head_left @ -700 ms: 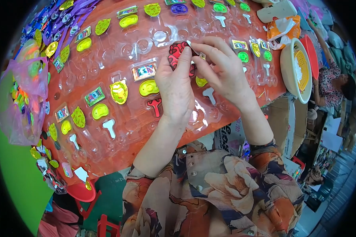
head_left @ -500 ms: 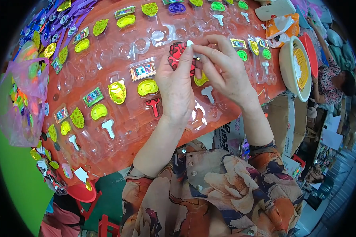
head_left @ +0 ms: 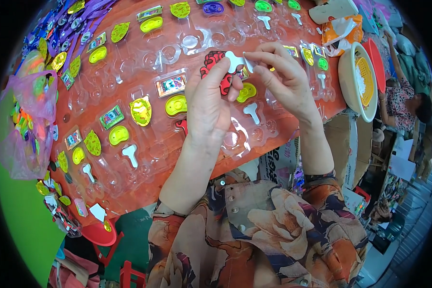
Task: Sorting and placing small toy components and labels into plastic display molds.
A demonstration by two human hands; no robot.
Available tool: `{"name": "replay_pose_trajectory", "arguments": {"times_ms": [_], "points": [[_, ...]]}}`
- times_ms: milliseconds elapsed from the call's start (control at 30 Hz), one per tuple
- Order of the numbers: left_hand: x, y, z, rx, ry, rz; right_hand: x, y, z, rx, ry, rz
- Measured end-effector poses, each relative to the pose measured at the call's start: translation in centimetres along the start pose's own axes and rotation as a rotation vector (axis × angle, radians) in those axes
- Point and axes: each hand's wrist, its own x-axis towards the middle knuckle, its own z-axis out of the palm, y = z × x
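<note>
My left hand (head_left: pixel 207 108) is closed on several red-and-black patterned pieces (head_left: pixel 213 61), with a white T-shaped piece (head_left: pixel 234 63) under its thumb. Just right of it, my right hand (head_left: pixel 287 81) pinches a thin white piece (head_left: pixel 248 61) by its edge; whether it touches the T-shaped piece I cannot tell. Below the hands lie clear plastic blister trays (head_left: pixel 153 149). They hold yellow oval pieces (head_left: pixel 176 104), shiny yellow leaf-shaped packets (head_left: pixel 140 111), small picture packs (head_left: pixel 171 85) and another white T-shaped piece (head_left: pixel 251 113). My left wrist partly hides a red T-shaped piece (head_left: pixel 181 125).
Purple and blue lanyards (head_left: pixel 81 29) pile up at the far left, above a pink plastic bag (head_left: pixel 33 96) of colourful pieces. On the right stand a cream basin (head_left: pixel 349 81) with a yellow basket (head_left: pixel 365 79) and an orange-white bag (head_left: pixel 342 33). Another person (head_left: pixel 401 103) is beyond.
My right hand has moved right, away from my left thumb, with the thin white piece. The white T-shaped piece in my left hand now shows more fully.
</note>
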Motion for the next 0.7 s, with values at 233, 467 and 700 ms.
{"name": "replay_pose_trajectory", "arguments": {"times_ms": [233,467,700], "points": [[0.2,0.0,-0.2,-0.003,-0.002,0.034,0.0,0.5,1.3,-0.135,0.043,-0.071],[-0.1,0.6,0.0,0.063,0.118,0.303,3.8,2.2,0.9,-0.263,0.178,0.022],[0.0,0.6,0.1,0.031,0.153,0.279,8.6,5.2,3.9,-0.908,-0.022,0.012]]}}
